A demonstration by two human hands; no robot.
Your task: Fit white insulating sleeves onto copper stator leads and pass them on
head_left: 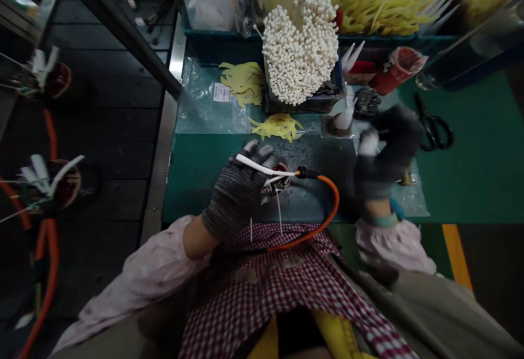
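My left hand point(235, 192), in a grey striped glove, lies at the left side of a small round wired part point(281, 176) with coppery edges. Its fingers stretch forward; the thumb side is partly hidden. A white sleeve tube point(262, 166) crosses over the fingers toward a black collar, where an orange cable point(336, 198) begins and loops down to the lap. Thin white wires hang from the part. Apart from it on the right, my right hand point(387, 149), in a dark glove, is smeared by motion. Something white shows at its left side; I cannot tell what.
A bundle of white-tipped sticks point(301, 48) stands in a dark box. Yellow strips point(276, 127) lie before it, with more in a bin behind. Black scissors point(436, 130) and a red container point(399, 70) are at right. Wired parts point(61, 184) with orange cables hang at left.
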